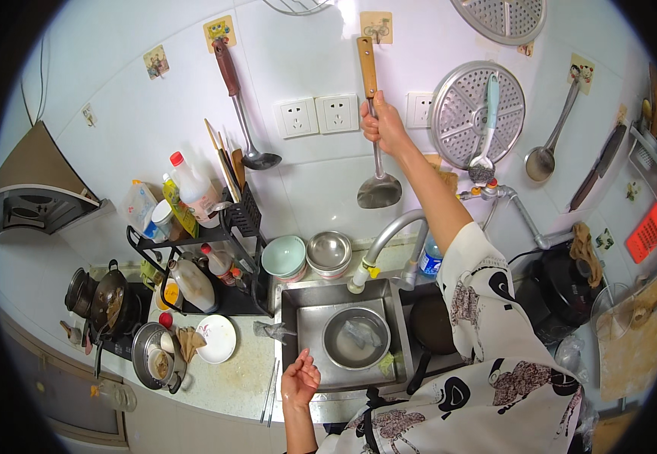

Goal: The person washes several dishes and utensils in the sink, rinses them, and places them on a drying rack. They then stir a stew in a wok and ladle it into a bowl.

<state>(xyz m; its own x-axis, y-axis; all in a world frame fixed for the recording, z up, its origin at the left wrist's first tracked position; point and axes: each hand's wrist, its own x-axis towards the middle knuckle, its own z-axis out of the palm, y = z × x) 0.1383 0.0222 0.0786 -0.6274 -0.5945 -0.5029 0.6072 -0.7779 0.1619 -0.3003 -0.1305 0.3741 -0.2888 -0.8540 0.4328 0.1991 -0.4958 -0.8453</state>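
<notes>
My right hand [384, 123] is raised to the tiled wall and grips a metal wok spatula [379, 192] just below its wooden handle [367, 67]. The spatula hangs upright, blade down, with its handle top near a wall hook sticker [376, 27]. Whether it is on the hook I cannot tell. Low over the front left edge of the steel sink [311, 306], my left hand [301, 379] holds nothing, its fingers loosely curled and apart. Inside the sink sits a metal basin [357, 363] with a plastic bag [361, 333] in it. A curved faucet [388, 230] rises behind.
Bowls [283, 256] stand left of the faucet beside a black rack [260, 284] with bottles. Chopsticks [270, 391] lie by the sink. A plate [216, 339], a steel pot [145, 371] and a wok [110, 298] are farther left. A frying pan [432, 320] fills the right basin.
</notes>
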